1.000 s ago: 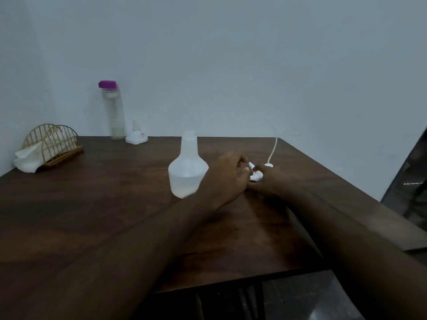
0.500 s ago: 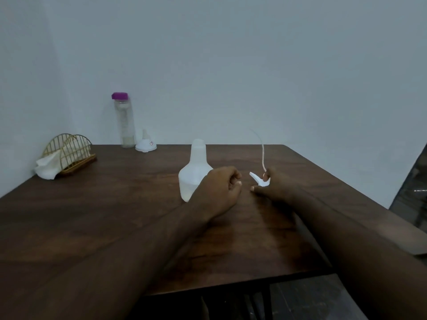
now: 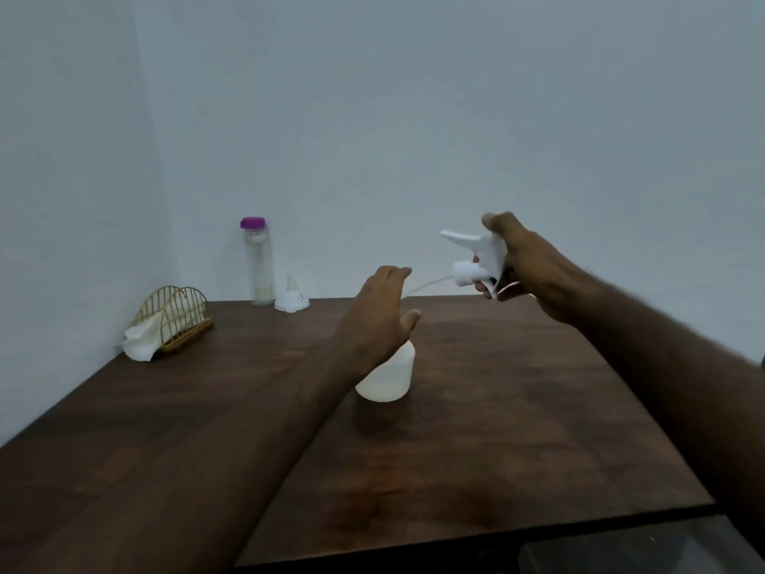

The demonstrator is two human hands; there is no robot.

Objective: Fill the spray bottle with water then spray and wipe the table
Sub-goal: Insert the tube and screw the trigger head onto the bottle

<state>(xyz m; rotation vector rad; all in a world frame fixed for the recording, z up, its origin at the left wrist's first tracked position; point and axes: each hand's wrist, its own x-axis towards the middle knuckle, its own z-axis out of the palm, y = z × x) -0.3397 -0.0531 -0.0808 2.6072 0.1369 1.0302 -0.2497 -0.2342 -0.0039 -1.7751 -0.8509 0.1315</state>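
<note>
My right hand holds the white spray head in the air above the table, its nozzle pointing left and its thin dip tube trailing toward my left hand. The translucent white spray bottle stands uncapped on the dark wooden table, its neck hidden behind my left hand. That hand hovers over the bottle with fingers spread, and I cannot tell if it touches the neck.
At the back by the wall stand a clear water bottle with a purple cap and a white funnel. A gold wire holder with white tissue sits at the back left. The table's front edge runs near me.
My right hand lifted the spray head from the table into the air. My left hand opened and rose over the bottle's neck. The view tilted upward.
</note>
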